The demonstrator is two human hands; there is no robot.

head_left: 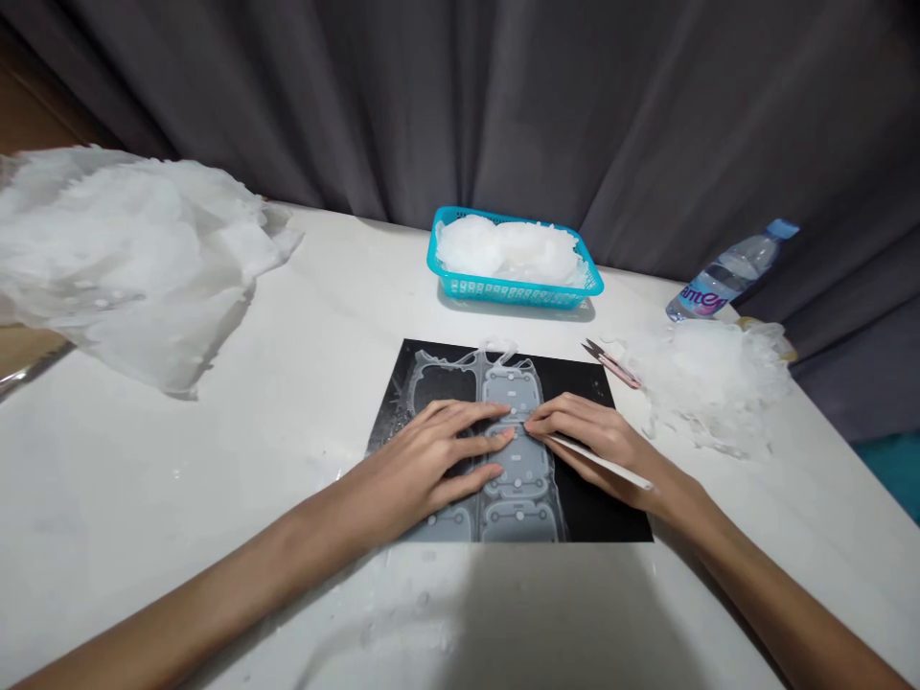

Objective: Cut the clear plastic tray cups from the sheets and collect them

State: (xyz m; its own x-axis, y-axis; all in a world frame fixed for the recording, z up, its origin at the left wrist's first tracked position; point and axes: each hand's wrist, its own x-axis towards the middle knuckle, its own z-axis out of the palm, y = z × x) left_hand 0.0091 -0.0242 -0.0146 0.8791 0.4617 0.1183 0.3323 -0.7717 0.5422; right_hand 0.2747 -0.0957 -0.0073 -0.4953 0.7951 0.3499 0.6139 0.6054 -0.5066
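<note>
Translucent moulded sheet (518,458) flat on black mat (610,513), mid-table. Far left: crumpled film heap (122,259). Left hand (431,460) pressed flat on sheet, fingers spread. Right hand (593,433) pinching thin white tool (618,471), fingertips touching sheet. Snips (610,362) further right.

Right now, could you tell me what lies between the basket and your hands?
In the head view: a bare strip of table, then the mat's far end with the top of the clear sheet on it. The right hand holds a white stick.
</note>
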